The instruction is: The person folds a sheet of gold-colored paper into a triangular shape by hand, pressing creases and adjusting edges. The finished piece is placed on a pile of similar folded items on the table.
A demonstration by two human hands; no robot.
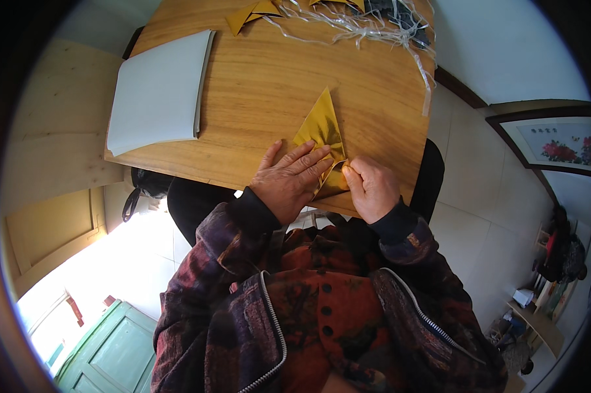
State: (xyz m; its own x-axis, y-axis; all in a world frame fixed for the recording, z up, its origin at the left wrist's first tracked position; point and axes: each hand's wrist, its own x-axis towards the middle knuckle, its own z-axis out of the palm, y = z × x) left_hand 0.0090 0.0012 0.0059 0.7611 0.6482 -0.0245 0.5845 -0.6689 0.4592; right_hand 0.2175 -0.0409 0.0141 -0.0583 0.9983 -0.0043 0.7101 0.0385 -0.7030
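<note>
A shiny gold paper [323, 122], folded to a pointed triangle, lies on the wooden table [263, 85] close to its near edge, its tip facing away from me. My left hand [289, 175] rests flat on the lower left part of the paper with fingers stretched out. At the lower right, my right hand [372, 185] pinches an edge of the same sheet between thumb and curled fingers. Part of the paper's lower end is hidden under the two hands.
A stack of white sheets [159, 92] lies at the table's left. Folded gold pieces [253, 14] and a tangle of clear plastic strips [367, 29] are along the far edge. A framed flower picture [557, 139] is on the right wall.
</note>
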